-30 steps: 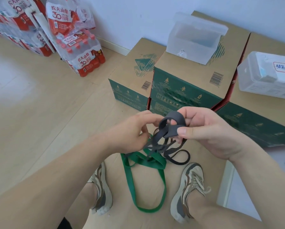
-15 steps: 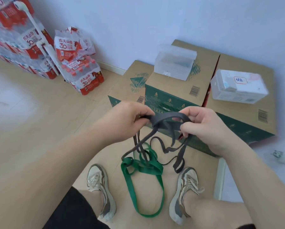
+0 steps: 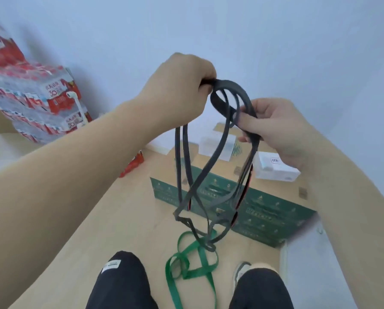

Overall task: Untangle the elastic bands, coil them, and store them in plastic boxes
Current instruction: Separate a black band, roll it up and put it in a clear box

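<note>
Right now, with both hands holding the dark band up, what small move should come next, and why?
Probably raise the dark band a little higher and shake its lowest loops out of the green band. The left hand and right hand grip only the dark band's top, while its hanging loops look caught in the green band.

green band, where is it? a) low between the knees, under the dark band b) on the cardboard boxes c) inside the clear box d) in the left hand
a: the green band trails low between the knees; the left hand and right hand grip only the dark band.
</note>
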Tool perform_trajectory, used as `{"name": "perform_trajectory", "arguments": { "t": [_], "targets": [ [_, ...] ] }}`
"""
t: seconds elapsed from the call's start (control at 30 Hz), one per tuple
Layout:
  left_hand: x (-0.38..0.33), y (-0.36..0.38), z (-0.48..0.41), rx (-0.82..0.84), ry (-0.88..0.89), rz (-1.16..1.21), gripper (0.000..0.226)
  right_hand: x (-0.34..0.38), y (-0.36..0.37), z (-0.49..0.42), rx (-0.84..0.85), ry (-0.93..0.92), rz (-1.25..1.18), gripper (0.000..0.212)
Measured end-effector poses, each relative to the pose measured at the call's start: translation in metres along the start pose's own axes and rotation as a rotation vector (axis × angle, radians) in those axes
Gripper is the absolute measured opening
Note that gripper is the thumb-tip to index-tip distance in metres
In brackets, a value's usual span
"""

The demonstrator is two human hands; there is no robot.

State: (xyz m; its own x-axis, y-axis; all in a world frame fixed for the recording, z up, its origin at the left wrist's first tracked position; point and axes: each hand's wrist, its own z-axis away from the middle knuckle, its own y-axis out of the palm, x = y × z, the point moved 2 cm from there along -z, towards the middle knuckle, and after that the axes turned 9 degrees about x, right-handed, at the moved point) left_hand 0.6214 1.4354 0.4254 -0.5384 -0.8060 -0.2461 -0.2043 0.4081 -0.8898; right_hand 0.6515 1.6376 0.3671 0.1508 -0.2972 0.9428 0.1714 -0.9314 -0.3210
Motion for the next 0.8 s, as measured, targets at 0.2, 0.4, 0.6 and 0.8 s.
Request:
{"name": "perform_trajectory", "arguments": {
  "t": [0.2,0.4,0.6,0.8],
  "targets": [
    [0.019,0.007,0.017,-0.070,-0.189,0.077,0.023,-0.060,0.023,0.024,0.043,0.233,0.214,0.014],
    [0.058,-0.036,0.009,-0.351,-0.394,0.135,0.025,-0.130,0.035,0.067,0.157,0.490,0.393,0.015],
    [0.055,0.023,0.049,0.354,-0.405,0.171,0.027,-0.122,0.019,0.069,-0.058,0.419,0.169,0.021],
    [0.009,0.080,0.066,0.576,-0.179,0.320,0.083,-0.068,0.023,0.057,0.170,0.153,0.271,0.008]
  ]
}}
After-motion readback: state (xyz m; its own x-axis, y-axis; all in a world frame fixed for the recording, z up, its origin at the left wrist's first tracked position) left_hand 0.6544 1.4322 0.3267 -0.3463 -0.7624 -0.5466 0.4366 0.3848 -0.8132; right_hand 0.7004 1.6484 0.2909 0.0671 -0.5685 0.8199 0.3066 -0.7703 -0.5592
